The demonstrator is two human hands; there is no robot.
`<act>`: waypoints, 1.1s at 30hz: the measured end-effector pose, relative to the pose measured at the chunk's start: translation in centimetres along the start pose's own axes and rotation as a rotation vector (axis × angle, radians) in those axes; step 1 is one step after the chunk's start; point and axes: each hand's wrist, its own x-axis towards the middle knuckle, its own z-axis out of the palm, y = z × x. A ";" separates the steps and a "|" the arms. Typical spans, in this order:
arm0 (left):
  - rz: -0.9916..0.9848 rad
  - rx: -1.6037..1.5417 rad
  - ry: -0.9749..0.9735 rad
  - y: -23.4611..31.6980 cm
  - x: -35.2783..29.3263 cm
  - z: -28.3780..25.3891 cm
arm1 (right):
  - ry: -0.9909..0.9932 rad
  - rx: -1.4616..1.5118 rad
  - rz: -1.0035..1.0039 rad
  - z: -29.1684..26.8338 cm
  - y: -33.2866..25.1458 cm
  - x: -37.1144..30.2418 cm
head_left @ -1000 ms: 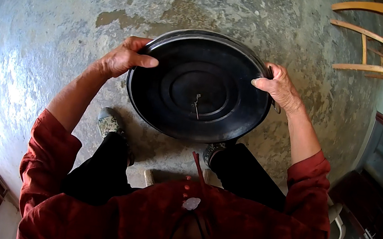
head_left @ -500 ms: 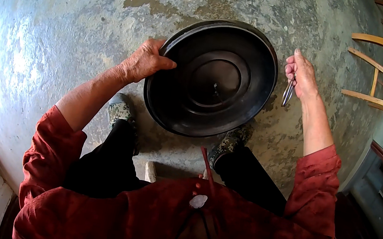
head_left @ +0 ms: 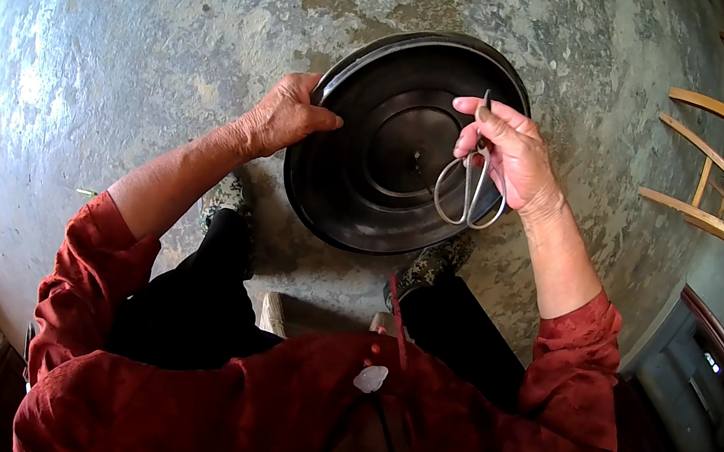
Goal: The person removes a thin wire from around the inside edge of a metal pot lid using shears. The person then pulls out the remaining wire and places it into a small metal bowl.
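Note:
A wide black basin (head_left: 357, 197) stands tilted above the floor in front of my feet, its hollow side facing me. My left hand (head_left: 296, 117) grips its left rim, thumb on the inside and fingers behind the edge. Over the right part of the basin, my right hand (head_left: 510, 153) is closed round a pair of metal scissors (head_left: 473, 187). The scissors' two large loop handles hang down toward me, and the dark blades point up and away between my fingers. A small pale speck lies on the basin's bottom.
Rough grey concrete floor (head_left: 155, 86) with damp-looking brown patches spreads around. A wooden chair (head_left: 699, 215) lies or stands at the right. My shoes (head_left: 436, 267) are just below the basin. Dark red furniture (head_left: 714, 352) stands at the lower right.
My right hand has moved left from beside the basin to over its right side, turning so the scissors' loops now show. The left hand keeps its hold on the rim.

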 end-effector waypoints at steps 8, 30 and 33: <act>0.032 -0.102 0.038 0.7 -1.3 0.8 | -0.029 -0.462 -0.198 3.2 -2.6 1.2; -0.020 -0.135 -0.006 0.1 -2.0 0.5 | -0.152 0.333 -0.006 4.0 -1.4 1.4; -0.002 -0.236 0.004 -0.2 -1.7 0.6 | -0.043 0.373 0.118 3.0 0.3 2.0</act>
